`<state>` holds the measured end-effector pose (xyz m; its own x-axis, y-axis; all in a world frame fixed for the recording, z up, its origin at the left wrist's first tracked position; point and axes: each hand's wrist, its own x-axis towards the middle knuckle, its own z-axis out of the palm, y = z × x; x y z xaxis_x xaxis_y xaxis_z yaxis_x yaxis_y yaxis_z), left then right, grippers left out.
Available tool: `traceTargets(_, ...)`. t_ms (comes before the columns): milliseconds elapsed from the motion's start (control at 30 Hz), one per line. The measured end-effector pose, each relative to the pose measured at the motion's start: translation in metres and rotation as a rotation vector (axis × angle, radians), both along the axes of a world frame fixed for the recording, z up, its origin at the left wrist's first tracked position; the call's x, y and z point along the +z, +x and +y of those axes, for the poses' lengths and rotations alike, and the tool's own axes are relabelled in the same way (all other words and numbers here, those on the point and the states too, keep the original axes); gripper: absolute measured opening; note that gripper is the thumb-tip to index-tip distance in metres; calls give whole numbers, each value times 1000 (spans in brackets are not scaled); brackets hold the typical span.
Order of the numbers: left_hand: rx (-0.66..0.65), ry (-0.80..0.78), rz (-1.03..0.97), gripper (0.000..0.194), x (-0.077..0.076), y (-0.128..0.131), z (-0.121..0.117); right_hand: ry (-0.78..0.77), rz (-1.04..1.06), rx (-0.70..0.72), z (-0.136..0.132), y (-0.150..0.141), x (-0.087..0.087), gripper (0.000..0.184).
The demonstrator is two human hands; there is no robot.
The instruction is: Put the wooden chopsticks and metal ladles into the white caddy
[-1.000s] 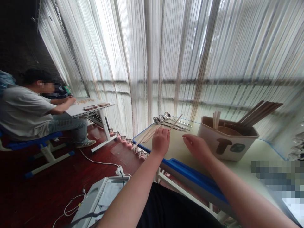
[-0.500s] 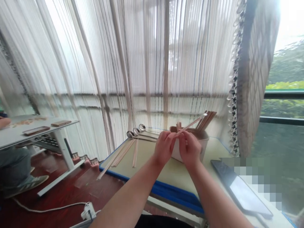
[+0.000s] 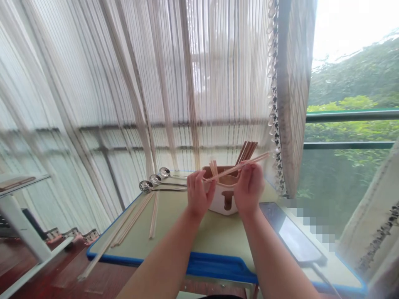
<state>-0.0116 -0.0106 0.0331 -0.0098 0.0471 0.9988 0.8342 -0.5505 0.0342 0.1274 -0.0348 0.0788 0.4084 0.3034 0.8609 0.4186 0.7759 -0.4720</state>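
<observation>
Both my hands are raised in front of a white holder box (image 3: 222, 200) that stands on the green table (image 3: 187, 236). A pale wooden chopstick (image 3: 237, 167) spans between them. My left hand (image 3: 199, 195) pinches its near end. My right hand (image 3: 249, 189) grips it near the far end, fingers closed round it. Darker chopsticks (image 3: 247, 151) and a few pale ones (image 3: 213, 168) stand upright in the box.
Three metal spoons (image 3: 156, 182) lie at the table's far left. Several loose chopsticks (image 3: 137, 216) lie along the left edge, some overhanging it. A dark phone (image 3: 293, 236) rests at the right. Curtains hang behind; another desk stands at far left.
My head has turned right, so the seated person has left the view. My hands rose from the tabletop and took hold of a pale chopstick, then carried it in front of the box.
</observation>
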Motion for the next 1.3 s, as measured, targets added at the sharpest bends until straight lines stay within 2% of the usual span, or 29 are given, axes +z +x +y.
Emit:
traceTargets(100,20,-47,-60,51,-7,-5,5,30,140,-46,3,2,0,20)
traceTargets(200,-21,-97,-25,48,-8,-6,3,51,228,-107,5,4,0,20)
traceTargets(567,-19,-143,-6,47,-10,2,-1,89,255,-210,4,12,7,23)
traceTargets(700,-13,-167,-8,48,-10,2,0,3,63,-225,12,10,4,25)
traceTargets(800,-3,-171,-17,48,-10,3,-1,-156,-144,-148,19,6,2,27)
traceTargets(933,7,-162,-35,45,-12,1,-2,-352,-318,-78,25,3,-1,26)
traceTargets(1100,24,-186,31,51,-14,0,-5,-363,-501,-110,27,2,-6,23)
traceTargets(1300,9,-214,114,62,-14,1,-9,-353,-525,-111,25,0,-8,17)
